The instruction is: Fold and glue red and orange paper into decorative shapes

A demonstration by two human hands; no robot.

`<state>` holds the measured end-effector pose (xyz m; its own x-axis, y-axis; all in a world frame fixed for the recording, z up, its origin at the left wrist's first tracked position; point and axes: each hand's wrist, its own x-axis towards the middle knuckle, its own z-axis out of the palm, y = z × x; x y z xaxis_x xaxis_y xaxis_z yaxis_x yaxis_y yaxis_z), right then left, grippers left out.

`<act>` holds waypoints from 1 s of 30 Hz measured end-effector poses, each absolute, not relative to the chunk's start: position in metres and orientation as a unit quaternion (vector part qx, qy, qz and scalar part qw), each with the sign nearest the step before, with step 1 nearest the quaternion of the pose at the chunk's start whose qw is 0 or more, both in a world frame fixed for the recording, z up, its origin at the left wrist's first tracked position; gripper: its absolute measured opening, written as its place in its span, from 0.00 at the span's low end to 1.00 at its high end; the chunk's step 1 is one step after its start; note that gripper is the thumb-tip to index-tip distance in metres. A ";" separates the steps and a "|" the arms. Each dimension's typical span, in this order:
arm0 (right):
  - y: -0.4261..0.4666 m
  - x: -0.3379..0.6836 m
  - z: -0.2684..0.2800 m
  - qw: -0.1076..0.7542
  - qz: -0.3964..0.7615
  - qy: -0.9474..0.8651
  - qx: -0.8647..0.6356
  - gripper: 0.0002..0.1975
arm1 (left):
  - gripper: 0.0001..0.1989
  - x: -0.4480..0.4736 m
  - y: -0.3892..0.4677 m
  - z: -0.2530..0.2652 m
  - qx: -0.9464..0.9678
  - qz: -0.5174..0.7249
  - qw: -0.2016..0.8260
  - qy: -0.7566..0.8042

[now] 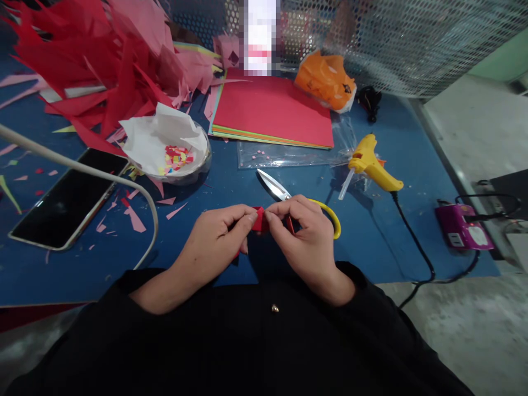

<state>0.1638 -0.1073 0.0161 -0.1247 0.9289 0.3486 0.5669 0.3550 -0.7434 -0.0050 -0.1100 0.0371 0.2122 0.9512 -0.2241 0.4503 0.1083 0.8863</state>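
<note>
1. A blue tabletop (229, 190) spreads beneath and beyond both hands.
2. Far ahead of the left hand, and further left, rises a loose heap of red and pink paper (124, 66), with scraps scattered nearer.
3. Straight ahead of the hands, well apart from them, lies a stack of coloured sheets (276, 110), red on top; an orange bag (324, 82) sits at its far right corner.
4. Left of the left hand are a dark-screened phone (61, 209), crossed by a pale cable (99, 175), and, nearer, a clear bowl (204, 157) lined with white paper and holding small coloured clippings.
5. Right of the right hand, a yellow glue gun (367, 157) lies further ahead; a purple box (462, 225) is well to the right.
6. Scissors (274, 186) lie close against the right hand, which hides their middle; the blades point ahead and left.
7. Both forearms, in black sleeves, angle inward, bringing the fingertips nearly together.
8. The left hand (214, 236), fingers curled, pinches a small red paper piece (259, 221) between thumb and fingers.
9. The right hand (307, 236), likewise curled, grips that piece's right edge; it sits between the fingertips.
</note>
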 end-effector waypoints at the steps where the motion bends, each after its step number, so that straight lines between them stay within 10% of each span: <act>1: -0.107 0.164 0.017 0.417 0.256 -0.695 -0.526 0.08 | 0.18 -0.005 -0.110 0.037 0.612 0.262 0.482 0.569; 12: -0.102 0.169 0.014 0.465 0.483 -0.505 -0.543 0.05 | 0.07 -0.005 -0.108 0.032 0.530 0.316 0.514 0.596; 30: -0.109 0.165 0.012 0.465 0.297 -0.686 -0.475 0.06 | 0.16 -0.010 -0.110 0.033 0.510 0.286 0.582 0.565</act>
